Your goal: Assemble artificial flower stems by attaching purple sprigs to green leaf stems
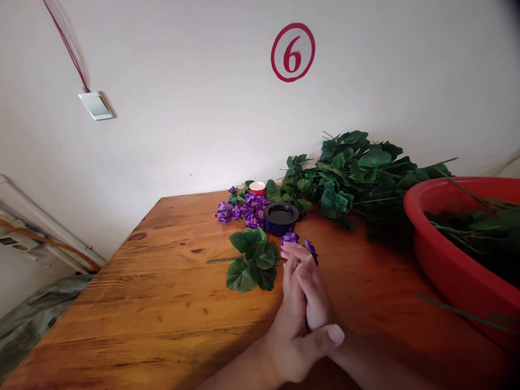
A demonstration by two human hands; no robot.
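Note:
My left hand and my right hand are pressed together above the table, palm to palm, fingers closed against each other. No object shows in either one. The left thumb crosses over towards the right wrist. Just beyond the fingertips lie purple artificial flowers, partly hidden by the fingers. To their left an artificial leaf sprig with a green stem lies flat. Behind it stand a dark blue round container with a black top and a bunch of purple flowers.
A small red pot with a pale top stands near the wall. Green artificial foliage is heaped at the back right. A large red basin holding more green stems takes up the right side of the wooden table.

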